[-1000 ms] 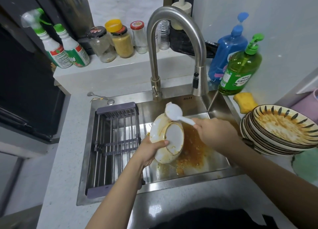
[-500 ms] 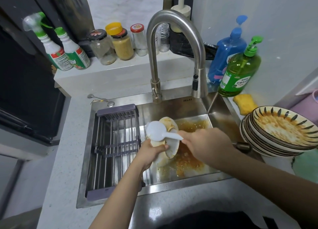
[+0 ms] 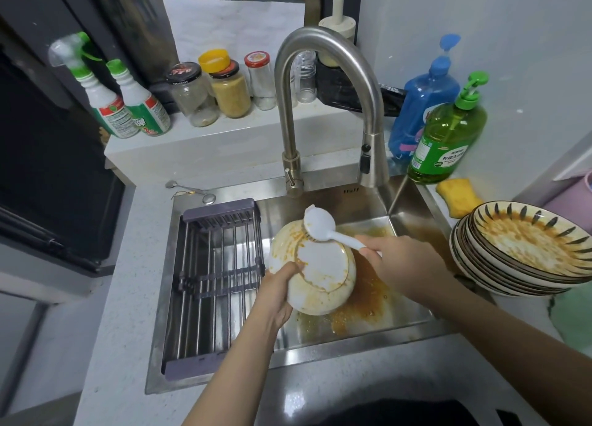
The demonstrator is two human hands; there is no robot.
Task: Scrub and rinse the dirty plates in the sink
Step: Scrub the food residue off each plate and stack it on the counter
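Head | left hand [image 3: 278,292] grips plate [image 3: 315,273] | right hand [image 3: 400,265] grips brush [image 3: 320,225], bristles seemingly touching plate

The steel sink [image 3: 413,207] sits at the centre of the pale stone tabletop [image 3: 128,313]. Inside it, at nine o'clock, lies the grey wire drying rack [image 3: 217,275]; at its middle a sauce-smeared white plate [image 3: 320,275] is held tilted, the white plastic dish brush [image 3: 320,225] on its upper edge. At twelve o'clock rises the arched steel faucet [image 3: 320,41] — behind it, a ledge of glass jars [image 3: 230,89]. At three o'clock, on the tabletop, stands a stack of striped dirty plates [image 3: 525,249].
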